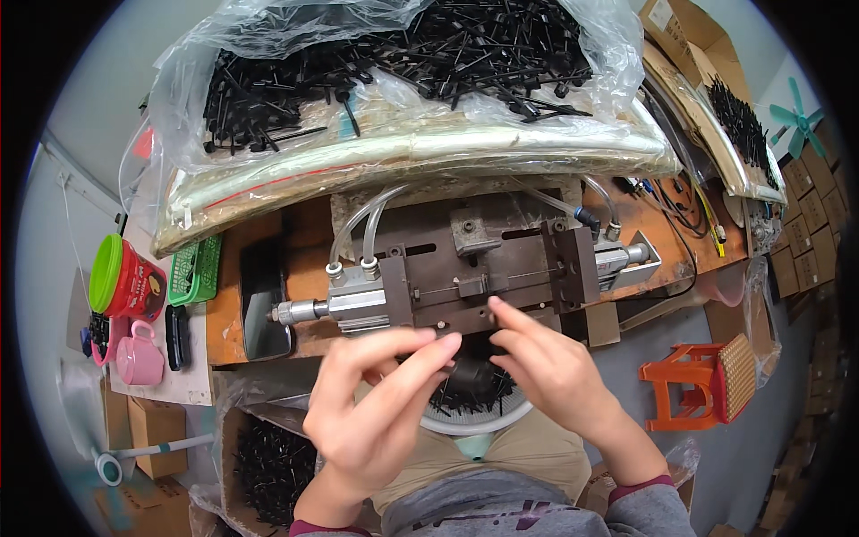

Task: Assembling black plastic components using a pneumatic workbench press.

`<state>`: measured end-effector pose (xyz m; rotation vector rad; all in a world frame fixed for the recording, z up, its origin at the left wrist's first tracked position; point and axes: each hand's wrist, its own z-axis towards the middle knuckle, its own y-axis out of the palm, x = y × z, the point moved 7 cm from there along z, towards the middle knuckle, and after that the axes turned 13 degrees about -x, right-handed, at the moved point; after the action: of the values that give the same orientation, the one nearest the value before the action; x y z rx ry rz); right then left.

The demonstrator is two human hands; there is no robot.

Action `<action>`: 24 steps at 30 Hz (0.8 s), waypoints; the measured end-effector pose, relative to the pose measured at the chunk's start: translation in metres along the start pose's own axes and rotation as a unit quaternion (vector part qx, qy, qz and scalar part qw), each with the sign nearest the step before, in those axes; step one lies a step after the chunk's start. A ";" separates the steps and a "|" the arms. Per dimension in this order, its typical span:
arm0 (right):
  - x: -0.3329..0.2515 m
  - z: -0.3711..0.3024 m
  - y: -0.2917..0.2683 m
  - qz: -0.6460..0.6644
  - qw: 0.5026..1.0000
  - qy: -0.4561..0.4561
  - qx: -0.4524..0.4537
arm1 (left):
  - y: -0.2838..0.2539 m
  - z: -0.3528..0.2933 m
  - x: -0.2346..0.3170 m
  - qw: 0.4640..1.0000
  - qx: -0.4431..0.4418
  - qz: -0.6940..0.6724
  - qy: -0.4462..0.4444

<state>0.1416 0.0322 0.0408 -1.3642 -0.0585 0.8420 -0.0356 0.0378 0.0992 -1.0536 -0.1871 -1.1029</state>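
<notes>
In front of the brown metal clamping fixture (pixel 528 259), my left hand (pixel 371 403) is closed, thumb and forefinger tips together near its front edge. What sits in that pinch, if anything, is too small to make out. My right hand (pixel 555 376) has curled fingers at the fixture's front edge, its forefinger tip highest; a small dark bit shows by that tip, its kind unclear. A thin rod (pixel 438 291) runs across the fixture beside a small dark block (pixel 472 285). Below my hands, a round basket (pixel 479 428) in my lap holds thin black headed parts, partly hidden by my fingers.
Air cylinders (pixel 358 300) with clear hoses flank the fixture. Behind it, a plastic-lined tray (pixel 403 148) is heaped with black parts. A phone (pixel 266 304), green basket (pixel 197 268) and pink mug (pixel 140 354) stand left. An orange stool (pixel 689 385) is right; a parts box (pixel 273 465) lower left.
</notes>
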 end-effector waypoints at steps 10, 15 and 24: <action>-0.003 0.019 0.006 -0.138 0.990 -0.010 -0.031 | 0.006 0.006 -0.001 0.998 -0.044 -0.039 0.016; -0.002 0.019 0.005 -0.139 0.989 0.006 -0.044 | 0.014 0.008 -0.005 0.996 -0.045 -0.070 0.016; 0.014 0.122 -0.088 -0.072 0.991 -0.046 0.102 | 0.032 -0.002 -0.014 0.995 -0.099 -0.018 0.006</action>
<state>0.1346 0.1439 0.1424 -1.1164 -0.1371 0.7669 -0.0172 0.0470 0.0705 -1.2240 -0.0879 -1.1770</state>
